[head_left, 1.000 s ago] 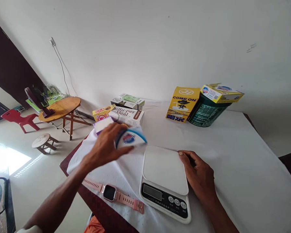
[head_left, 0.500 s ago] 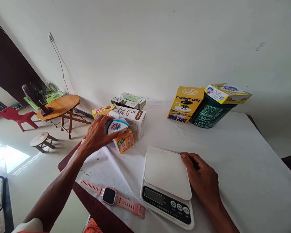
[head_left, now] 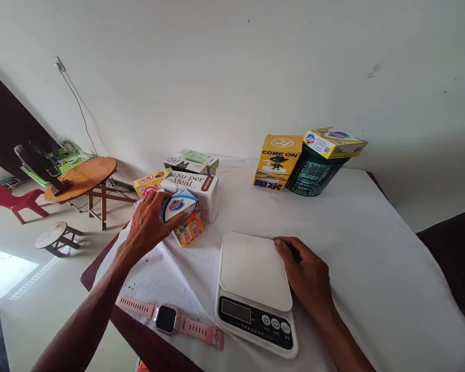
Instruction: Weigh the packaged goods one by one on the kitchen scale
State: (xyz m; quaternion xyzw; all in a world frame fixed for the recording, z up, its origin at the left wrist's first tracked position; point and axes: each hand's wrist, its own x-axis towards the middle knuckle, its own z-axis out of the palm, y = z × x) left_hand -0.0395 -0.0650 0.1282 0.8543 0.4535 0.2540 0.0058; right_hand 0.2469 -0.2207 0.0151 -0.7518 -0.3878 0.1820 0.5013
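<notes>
Creased cloth point(head_left: 356, 227) bears a smooth, round-cornered scale point(head_left: 254, 281).

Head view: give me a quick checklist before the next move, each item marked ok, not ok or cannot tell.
1. Left hand has the blue-and-white box: ok, thumb and fingers around it.
2. Orange box bears the blue-and-white box's weight: cannot tell; it sits directly below.
3. Right hand at the scale: ok, thumb at the platform's edge.
4. Display readable: not ok, no digits visible.
5. Watch off the platform: ok, beside the scale.
</notes>
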